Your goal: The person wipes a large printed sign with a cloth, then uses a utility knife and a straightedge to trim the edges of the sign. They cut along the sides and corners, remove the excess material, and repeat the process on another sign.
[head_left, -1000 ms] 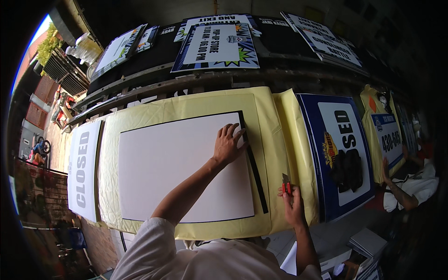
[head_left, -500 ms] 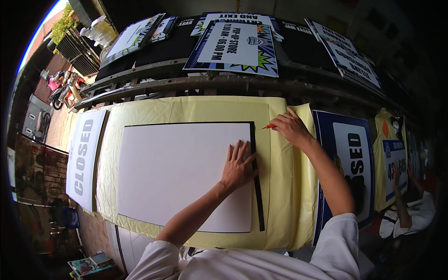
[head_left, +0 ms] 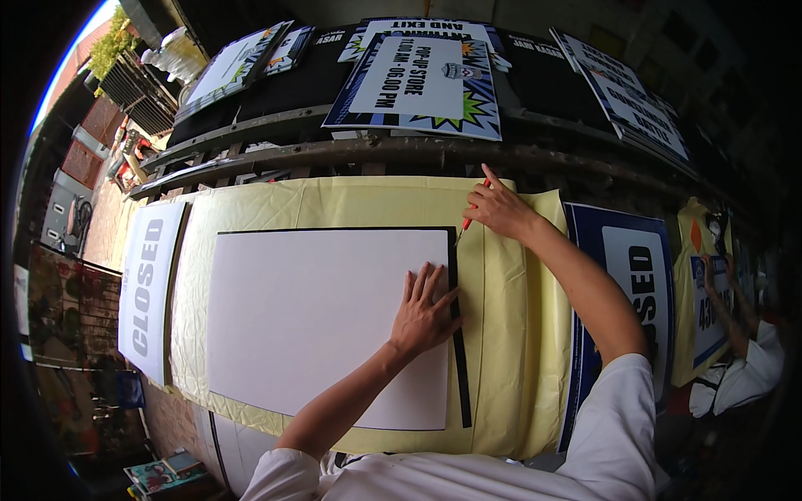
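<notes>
Red cutter [head_left: 467,223] in right grip [head_left: 501,209] near white board [head_left: 317,317]

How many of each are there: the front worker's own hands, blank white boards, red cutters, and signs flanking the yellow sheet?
Hands: 2, left hand and right hand
White board: 1
Red cutter: 1
Signs: 2, grey-lettered sign and blue-edged sign
Total: 6

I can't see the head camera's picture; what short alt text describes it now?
A person's left hand rests spread on a white panel, thumb over a black strip; the right hand holds a red cutter near the strip's far end. Yellow sheeting lies beneath, with printed signs left and right.
</notes>
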Motion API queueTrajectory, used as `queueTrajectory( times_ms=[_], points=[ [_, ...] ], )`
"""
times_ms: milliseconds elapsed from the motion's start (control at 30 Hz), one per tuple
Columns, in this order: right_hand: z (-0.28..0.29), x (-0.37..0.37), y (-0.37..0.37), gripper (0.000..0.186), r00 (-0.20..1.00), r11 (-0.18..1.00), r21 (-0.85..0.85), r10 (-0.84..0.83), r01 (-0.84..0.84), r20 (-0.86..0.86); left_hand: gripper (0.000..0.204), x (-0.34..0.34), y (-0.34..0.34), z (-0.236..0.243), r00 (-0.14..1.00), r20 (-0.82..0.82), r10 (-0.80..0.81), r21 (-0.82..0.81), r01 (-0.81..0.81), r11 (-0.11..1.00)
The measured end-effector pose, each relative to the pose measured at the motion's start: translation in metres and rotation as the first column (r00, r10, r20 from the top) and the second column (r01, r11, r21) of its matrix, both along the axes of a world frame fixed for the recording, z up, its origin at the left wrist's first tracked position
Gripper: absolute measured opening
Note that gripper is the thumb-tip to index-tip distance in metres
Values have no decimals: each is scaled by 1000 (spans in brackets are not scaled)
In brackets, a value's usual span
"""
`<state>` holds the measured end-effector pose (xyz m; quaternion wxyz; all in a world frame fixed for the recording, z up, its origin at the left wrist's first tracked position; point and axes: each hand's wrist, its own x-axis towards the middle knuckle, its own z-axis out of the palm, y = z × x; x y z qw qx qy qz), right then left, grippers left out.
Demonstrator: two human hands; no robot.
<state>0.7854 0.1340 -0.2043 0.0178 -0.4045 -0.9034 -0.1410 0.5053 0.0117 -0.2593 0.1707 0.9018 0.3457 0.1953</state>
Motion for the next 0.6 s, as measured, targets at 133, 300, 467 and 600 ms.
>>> queueTrajectory(
  times_ms=[133,300,467,600],
  points=[
    [1,-6,11,9,998,999,8,39,-40,56,58,0,0,2,1000,8,1,-13,-1,1000],
    [0,-11,18,9,993,995,-1,97,-98,69,57,0,0,2,1000,11,-4,3,4,1000],
    [0,-16,25,9,988,989,14,147,-148,51,57,-1,0,1,1000,17,2,-7,-2,1000],
    [0,-18,31,11,976,976,45,212,-214,51,58,-1,0,2,1000,25,6,-10,-6,1000]
  ],
)
